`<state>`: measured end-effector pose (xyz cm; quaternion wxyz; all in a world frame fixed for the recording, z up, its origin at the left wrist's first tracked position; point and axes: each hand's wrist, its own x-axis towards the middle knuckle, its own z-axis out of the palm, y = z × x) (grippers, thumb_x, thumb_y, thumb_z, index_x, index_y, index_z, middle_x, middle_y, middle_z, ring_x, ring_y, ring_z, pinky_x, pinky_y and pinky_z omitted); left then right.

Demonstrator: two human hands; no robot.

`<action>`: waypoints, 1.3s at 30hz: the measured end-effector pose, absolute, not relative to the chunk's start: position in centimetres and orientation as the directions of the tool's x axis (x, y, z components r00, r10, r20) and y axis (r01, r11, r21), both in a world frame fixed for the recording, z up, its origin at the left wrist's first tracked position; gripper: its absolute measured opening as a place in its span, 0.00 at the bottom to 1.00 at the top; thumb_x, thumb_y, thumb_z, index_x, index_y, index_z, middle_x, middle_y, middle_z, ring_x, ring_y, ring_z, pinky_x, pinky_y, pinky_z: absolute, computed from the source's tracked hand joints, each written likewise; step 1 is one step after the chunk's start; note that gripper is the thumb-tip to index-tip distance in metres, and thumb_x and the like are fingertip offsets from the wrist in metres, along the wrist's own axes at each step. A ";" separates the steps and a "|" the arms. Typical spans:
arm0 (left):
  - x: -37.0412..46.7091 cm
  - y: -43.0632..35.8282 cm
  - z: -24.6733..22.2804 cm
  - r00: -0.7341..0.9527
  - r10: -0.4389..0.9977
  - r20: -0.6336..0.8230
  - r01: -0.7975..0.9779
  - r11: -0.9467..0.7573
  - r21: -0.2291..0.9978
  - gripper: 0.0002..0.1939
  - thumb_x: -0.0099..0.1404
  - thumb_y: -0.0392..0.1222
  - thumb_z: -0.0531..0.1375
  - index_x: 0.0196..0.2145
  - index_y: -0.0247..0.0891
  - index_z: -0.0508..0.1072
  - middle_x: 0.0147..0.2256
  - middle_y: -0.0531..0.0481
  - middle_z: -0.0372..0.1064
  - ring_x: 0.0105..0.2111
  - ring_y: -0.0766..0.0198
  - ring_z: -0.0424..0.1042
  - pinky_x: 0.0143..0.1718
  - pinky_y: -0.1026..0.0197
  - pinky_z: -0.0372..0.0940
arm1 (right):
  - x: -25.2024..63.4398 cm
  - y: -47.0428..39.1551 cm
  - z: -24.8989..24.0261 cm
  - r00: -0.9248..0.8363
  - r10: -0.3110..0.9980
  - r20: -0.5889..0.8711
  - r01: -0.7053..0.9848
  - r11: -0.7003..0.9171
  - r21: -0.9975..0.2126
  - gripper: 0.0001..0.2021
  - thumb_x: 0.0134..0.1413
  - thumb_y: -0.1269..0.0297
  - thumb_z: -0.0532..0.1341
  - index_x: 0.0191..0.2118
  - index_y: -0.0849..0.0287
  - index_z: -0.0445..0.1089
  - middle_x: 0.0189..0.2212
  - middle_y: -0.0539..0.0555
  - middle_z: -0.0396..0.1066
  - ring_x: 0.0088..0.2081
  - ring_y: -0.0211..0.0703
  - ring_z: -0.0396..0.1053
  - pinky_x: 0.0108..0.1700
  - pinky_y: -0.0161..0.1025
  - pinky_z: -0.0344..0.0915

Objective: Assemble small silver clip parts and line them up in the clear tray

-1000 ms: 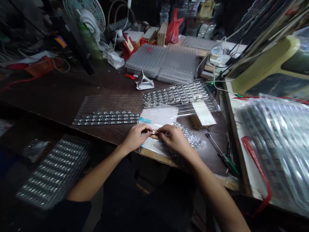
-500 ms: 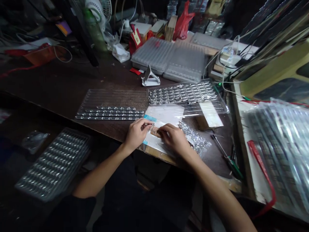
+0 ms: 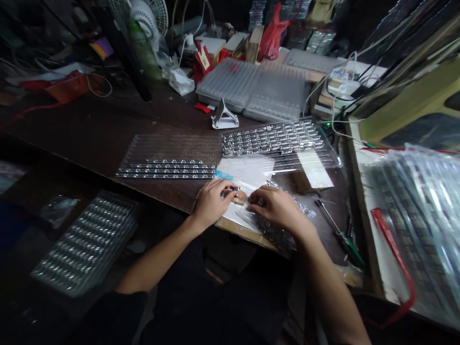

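Observation:
My left hand (image 3: 213,202) is closed, thumb and fingers pinching a small shiny metal part (image 3: 236,189). Just beneath that part, on the white work surface (image 3: 247,167), lies a small brown block (image 3: 239,197). On the block's other side, my right hand (image 3: 277,209) hovers with its fingers curled together; what they hold, if anything, is too small to name. A heap of small shiny parts in clear plastic (image 3: 280,235) lies under and beside this hand. Further left, a clear ribbed tray (image 3: 172,146) carries several rows of metal pieces.
Behind my hands, a second clear tray (image 3: 266,164) holds rows of metal pieces. A screwdriver (image 3: 347,244) with a green handle lies right. A white stand (image 3: 225,117) and stacked clear trays (image 3: 230,79) are further back. Filled trays (image 3: 84,244) sit low left.
My right hand has moved right, away from the brown block and over the small parts. My left hand has shifted slightly right, still beside the block.

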<state>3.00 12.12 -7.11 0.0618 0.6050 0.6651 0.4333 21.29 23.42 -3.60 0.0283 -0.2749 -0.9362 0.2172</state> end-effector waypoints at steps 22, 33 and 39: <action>4.2 13.2 -7.8 -0.188 0.923 0.336 0.770 -0.074 0.634 0.01 0.64 0.35 0.63 0.34 0.38 0.74 0.36 0.49 0.75 0.41 0.56 0.71 0.43 0.54 0.63 | 21.3 24.1 -4.3 -0.790 0.589 0.170 0.367 0.676 -0.639 0.13 0.62 0.74 0.55 0.43 0.61 0.77 0.40 0.57 0.77 0.41 0.43 0.73 0.44 0.37 0.65; -2.6 12.9 -5.8 -0.399 0.785 0.474 0.761 -0.005 0.649 0.06 0.66 0.39 0.60 0.40 0.38 0.75 0.40 0.47 0.76 0.41 0.59 0.72 0.45 0.57 0.65 | 18.1 21.7 -5.5 -0.875 0.478 0.079 0.366 0.758 -0.540 0.11 0.64 0.72 0.56 0.42 0.61 0.76 0.40 0.56 0.74 0.39 0.41 0.72 0.42 0.35 0.64; -8.0 15.9 -4.5 -0.342 0.869 0.358 0.847 0.121 0.517 0.06 0.64 0.40 0.60 0.38 0.38 0.76 0.39 0.49 0.77 0.40 0.58 0.74 0.47 0.56 0.64 | 17.8 20.5 -5.0 -0.917 0.395 0.061 0.374 0.902 -0.217 0.08 0.64 0.71 0.58 0.43 0.63 0.74 0.41 0.59 0.72 0.43 0.48 0.68 0.46 0.40 0.62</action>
